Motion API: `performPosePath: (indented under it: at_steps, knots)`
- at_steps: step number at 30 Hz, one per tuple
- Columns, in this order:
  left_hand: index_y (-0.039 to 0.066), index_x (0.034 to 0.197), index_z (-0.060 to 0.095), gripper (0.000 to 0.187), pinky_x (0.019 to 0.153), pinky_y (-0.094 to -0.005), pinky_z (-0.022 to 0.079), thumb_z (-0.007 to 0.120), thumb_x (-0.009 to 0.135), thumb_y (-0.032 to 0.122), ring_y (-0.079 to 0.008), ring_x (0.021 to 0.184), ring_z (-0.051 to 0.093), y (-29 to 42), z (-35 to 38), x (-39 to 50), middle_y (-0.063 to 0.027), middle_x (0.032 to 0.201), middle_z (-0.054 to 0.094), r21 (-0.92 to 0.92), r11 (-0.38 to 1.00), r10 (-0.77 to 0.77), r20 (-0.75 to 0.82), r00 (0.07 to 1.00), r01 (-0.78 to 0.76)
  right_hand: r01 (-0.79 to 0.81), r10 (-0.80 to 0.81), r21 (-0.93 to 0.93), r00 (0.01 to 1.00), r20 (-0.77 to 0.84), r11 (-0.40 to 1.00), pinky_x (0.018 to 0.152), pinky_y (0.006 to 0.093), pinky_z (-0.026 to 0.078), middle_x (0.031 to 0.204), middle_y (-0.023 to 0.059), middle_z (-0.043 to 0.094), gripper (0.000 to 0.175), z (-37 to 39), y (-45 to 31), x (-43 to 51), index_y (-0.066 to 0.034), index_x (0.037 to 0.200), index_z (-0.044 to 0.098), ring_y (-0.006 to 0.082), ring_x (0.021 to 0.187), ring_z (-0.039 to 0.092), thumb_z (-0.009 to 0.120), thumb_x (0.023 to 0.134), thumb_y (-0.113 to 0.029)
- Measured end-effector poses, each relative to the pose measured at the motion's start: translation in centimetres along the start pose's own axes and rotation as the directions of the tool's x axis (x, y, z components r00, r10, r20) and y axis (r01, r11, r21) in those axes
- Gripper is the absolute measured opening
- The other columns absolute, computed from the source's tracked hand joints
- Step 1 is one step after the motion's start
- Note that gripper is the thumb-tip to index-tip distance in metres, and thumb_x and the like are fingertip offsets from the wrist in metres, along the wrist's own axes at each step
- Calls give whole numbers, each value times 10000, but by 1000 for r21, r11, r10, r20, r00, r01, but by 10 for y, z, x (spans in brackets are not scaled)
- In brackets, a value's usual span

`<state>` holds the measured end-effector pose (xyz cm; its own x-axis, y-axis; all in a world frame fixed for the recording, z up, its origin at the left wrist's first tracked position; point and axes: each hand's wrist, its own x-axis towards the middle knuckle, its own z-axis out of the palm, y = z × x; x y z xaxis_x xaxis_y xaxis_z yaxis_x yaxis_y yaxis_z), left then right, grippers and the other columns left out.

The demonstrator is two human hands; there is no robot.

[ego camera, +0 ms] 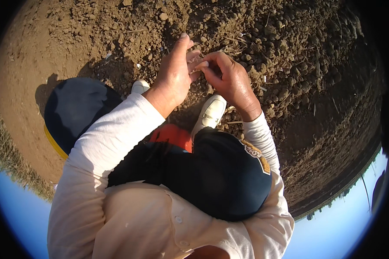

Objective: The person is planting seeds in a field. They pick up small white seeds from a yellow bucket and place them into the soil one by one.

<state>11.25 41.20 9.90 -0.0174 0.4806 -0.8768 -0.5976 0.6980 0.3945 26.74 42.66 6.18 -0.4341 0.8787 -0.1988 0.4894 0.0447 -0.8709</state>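
My left hand (173,76) is raised over the soil, cupped, its palm turned toward my right hand. Small pinkish bits (194,60), perhaps seeds, rest on its fingers. My right hand (230,79) meets it there, thumb and forefinger brought together at the bits. Whether anything is pinched between those fingertips is too small to tell. Below the hands lies loose, cloddy brown soil (178,19). Two cream shoes stand on it, the right shoe (211,111) showing more fully than the left shoe (140,86).
My bent knees in dark trousers (227,174) rise close beneath my forearms. A red object (172,136) shows between my legs. Dry stalks (233,48) and pale scraps (263,88) are scattered over the clods. Smoother ground (26,97) lies left, with dry grass (6,145) beyond it.
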Motion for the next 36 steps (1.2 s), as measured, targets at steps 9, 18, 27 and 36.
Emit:
performPosePath:
  at_steps: [9,18,27,36]
  knots:
    - [39,1389,376,668,1106,-450,204,414,931,524,-271,1325,345,9,4,-2,-152,1417,389,65,969,236,24,972,-237,-115,87,-142,978,-189,983,640,382,501,781,119,668,242,5,91,27,-58,948,576,294,692,653,648,873,-276]
    - [50,1330,455,610,1092,-423,239,408,938,515,-243,1279,392,12,8,-5,-121,1354,454,51,975,215,46,976,-217,-53,65,-637,998,-4,769,637,436,497,833,116,649,215,26,124,34,-93,941,548,320,768,634,598,882,-293]
    - [35,1301,484,598,1077,-414,265,399,943,506,-230,1241,429,13,9,-6,-110,1331,481,53,977,201,75,977,-205,126,14,-848,988,155,514,715,390,512,886,128,628,129,41,123,44,-54,922,555,308,848,623,570,810,-115]
    - [46,1280,502,567,1066,-403,277,393,948,493,-225,1223,445,14,11,-6,-93,1289,515,57,972,221,80,972,-226,211,-16,-820,971,239,532,729,372,489,815,107,652,54,42,118,42,-73,806,592,274,828,628,591,755,-89]
